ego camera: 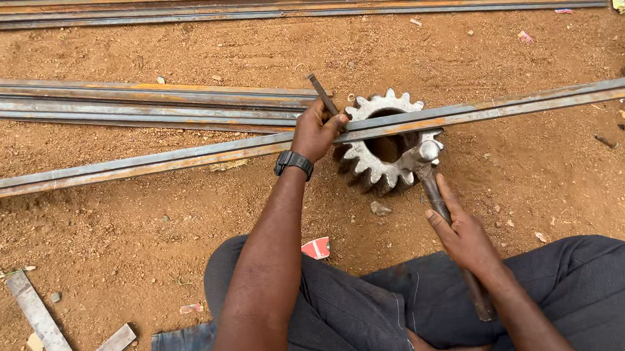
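Note:
A large steel gear (384, 146) stands on the red dirt. A long flat steel bar (181, 157) lies across its top. My left hand (315, 130), with a black watch on the wrist, grips a dark chisel (320, 92) set against the bar just left of the gear. My right hand (462, 233) holds the handle of a hammer (429, 153), whose head rests by the gear's near right rim, just under the bar.
Bundles of long steel bars (134, 103) lie to the left and along the top (280, 4). A metal try square (58, 339) lies at the bottom left. My legs in dark trousers (587, 289) fill the bottom. Small stones and scraps dot the dirt.

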